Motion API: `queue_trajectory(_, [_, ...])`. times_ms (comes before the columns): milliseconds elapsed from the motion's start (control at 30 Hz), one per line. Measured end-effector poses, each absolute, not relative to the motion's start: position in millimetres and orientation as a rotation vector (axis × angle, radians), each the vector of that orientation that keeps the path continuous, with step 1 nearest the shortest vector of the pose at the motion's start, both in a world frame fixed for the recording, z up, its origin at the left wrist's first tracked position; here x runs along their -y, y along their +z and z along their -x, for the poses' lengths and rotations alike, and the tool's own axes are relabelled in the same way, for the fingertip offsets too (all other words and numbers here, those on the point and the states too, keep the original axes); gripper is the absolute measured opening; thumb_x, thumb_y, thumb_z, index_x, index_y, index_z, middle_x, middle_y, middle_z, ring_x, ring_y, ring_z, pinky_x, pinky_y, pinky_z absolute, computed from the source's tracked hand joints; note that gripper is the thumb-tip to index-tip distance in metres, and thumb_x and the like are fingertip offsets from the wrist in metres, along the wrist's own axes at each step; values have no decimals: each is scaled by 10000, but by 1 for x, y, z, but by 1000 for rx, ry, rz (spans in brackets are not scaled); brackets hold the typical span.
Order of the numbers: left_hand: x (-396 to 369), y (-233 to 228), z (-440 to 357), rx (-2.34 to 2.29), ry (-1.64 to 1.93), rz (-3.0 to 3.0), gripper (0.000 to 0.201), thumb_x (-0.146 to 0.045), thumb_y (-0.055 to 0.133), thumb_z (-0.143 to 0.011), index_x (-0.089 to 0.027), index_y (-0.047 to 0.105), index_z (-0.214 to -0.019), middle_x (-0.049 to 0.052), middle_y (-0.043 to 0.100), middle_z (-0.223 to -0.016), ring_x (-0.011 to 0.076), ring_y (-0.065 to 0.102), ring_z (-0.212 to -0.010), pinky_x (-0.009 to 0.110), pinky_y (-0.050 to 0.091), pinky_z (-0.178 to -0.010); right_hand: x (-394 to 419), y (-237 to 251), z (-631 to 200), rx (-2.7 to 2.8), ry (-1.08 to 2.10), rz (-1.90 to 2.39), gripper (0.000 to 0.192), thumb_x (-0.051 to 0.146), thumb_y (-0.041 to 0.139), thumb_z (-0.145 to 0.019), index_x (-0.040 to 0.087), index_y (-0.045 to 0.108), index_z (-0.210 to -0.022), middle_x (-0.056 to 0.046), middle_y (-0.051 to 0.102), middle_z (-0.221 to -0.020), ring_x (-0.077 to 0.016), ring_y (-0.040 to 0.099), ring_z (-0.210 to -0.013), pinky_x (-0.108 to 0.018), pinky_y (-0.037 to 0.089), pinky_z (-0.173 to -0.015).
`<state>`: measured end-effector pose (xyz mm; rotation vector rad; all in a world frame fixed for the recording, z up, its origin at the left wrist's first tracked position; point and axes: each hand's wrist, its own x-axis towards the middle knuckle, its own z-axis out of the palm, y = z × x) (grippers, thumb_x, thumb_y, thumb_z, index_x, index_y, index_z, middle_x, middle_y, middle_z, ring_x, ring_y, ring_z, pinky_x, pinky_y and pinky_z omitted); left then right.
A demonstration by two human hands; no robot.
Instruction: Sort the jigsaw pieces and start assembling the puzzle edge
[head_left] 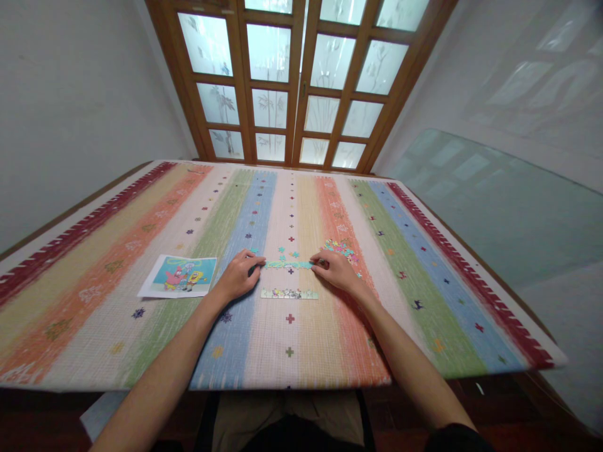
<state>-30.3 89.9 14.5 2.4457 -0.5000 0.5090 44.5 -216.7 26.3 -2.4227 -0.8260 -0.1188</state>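
A narrow teal strip of joined jigsaw pieces (288, 265) lies crosswise in the middle of the table. At its left end my left hand (240, 276) is closed, fingertips pinched on the strip. My right hand (335, 270) grips the opposite end between thumb and fingers. Closer to me, a second assembled puzzle strip (289, 294) with a straight lower edge lies flat, apart from the first. Just beyond the teal strip are several loose teal pieces (282, 250). A heap of mixed puzzle pieces (342, 247) sits behind my right hand, partly hidden by it.
To the left of my left arm lies a printed cartoon picture (181, 276) on white paper. A striped cloth (289, 355) covers the table. Wooden doors with frosted panes (271, 107) stand beyond its far edge, and a glass panel (499, 194) leans at the right wall.
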Motion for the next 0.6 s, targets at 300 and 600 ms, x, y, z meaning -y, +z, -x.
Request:
queue_trajectory(300, [-91,12,28,514,518,-2443,293,-109,529,-883,-188,725,-1086,82,670,-967,224,635,-939,403,555,-887,216,30,-46,843,-106,2447,144,132,707,-813,192,747,-938,-55,734,-894,-186,644,-786,-295,467,-743])
queue_trajectory(600, [-91,15,30,539,511,-2443,282,-114,521,-894,-180,727,-1075,82,662,-949,223,634,-919,393,548,-877,216,32,-41,849,-84,2448,156,136,690,-819,185,750,-955,-58,737,-890,-197,655,-795,-306,479,-748])
